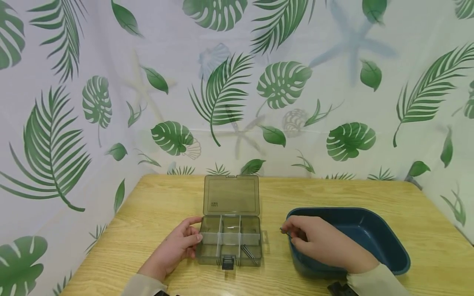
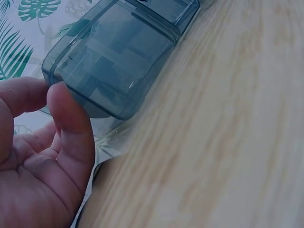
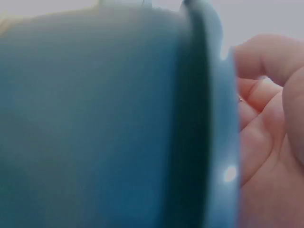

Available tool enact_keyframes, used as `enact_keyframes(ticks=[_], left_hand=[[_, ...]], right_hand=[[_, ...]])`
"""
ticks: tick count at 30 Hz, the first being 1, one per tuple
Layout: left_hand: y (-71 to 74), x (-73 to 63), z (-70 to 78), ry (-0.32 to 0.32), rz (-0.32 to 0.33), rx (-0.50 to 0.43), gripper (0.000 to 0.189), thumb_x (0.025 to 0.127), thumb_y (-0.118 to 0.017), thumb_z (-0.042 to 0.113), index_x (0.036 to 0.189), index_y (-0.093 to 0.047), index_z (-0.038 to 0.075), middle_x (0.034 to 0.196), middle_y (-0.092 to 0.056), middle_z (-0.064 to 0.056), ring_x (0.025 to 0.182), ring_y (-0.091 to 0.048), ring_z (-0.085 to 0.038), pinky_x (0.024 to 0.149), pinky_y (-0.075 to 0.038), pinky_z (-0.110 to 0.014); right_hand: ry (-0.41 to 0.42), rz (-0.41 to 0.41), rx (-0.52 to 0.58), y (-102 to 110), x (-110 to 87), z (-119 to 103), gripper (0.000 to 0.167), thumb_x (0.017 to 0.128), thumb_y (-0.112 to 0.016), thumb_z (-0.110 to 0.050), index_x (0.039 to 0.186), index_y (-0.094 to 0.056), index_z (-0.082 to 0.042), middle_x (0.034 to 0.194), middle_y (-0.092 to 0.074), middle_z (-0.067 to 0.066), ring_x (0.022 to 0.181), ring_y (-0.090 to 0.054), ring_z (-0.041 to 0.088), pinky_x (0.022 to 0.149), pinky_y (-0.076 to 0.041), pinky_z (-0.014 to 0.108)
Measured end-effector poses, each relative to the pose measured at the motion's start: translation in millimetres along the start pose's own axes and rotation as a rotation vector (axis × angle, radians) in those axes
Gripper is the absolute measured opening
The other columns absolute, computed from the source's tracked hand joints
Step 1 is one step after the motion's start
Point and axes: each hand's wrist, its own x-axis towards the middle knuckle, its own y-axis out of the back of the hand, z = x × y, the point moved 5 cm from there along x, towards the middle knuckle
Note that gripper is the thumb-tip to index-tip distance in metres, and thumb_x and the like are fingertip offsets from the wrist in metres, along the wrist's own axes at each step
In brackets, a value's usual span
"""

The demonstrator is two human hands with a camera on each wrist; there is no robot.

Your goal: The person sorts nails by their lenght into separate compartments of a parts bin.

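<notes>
Plastic box (image 1: pixel 229 238) — probably light, stiff — is best held at left, where left hand (image 1: pixel 179 243) grips; right hand (image 1: pixel 321 242) pinches small dark piece (image 1: pixel 282 230).

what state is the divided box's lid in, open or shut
Open: the lid is swung back beyond the far edge of the divided box, leaving its inside uncovered.

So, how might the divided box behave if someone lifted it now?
The divided box looks like fairly stiff plastic, see-through and straight-edged. Its raised lid, unlatched, would probably swing. The slim dark pieces loose in one compartment might slide if it tilts.
</notes>
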Motion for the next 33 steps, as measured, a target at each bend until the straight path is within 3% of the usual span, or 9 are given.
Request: enact_keyframes(ticks=[9,19,33], left_hand=[[0.6,-1.1,-1.0,0.003,0.000,-0.003,0.062,0.101,-0.062,0.013,0.155,-0.032,0.007,0.097,-0.050,-0.007,0.074,-0.045,-0.017,0.059,-0.047,-0.029],[2.7,-4.3,-1.7,0.008,0.010,-0.006,0.061,0.102,-0.060,0.011,0.155,-0.031,0.008,0.099,-0.049,-0.007,0.073,-0.045,-0.017,0.059,-0.048,-0.028],[-0.9,-2.4,2.1,0.005,-0.006,0.001,0.062,0.102,-0.062,0.014,0.155,-0.031,0.009,0.100,-0.049,-0.007,0.073,-0.044,-0.017,0.059,-0.048,-0.029]], right_hand=[[0.036,-0.010,-0.073,-22,27.1,-27,0.026,0.098,-0.056,-0.005,0.117,-0.067,-0.018,0.076,-0.057,-0.013,0.059,-0.048,0.005,0.060,-0.046,0.028],[0.074,0.012,-0.095,-42,49.2,-43,0.025,0.093,-0.061,-0.001,0.114,-0.069,-0.013,0.075,-0.053,-0.012,0.062,-0.046,0.005,0.061,-0.044,0.029],[-0.024,-0.003,-0.079,-47,54.6,-43,0.024,0.096,-0.061,-0.008,0.117,-0.069,-0.015,0.079,-0.057,-0.011,0.064,-0.050,0.009,0.059,-0.045,0.031]])
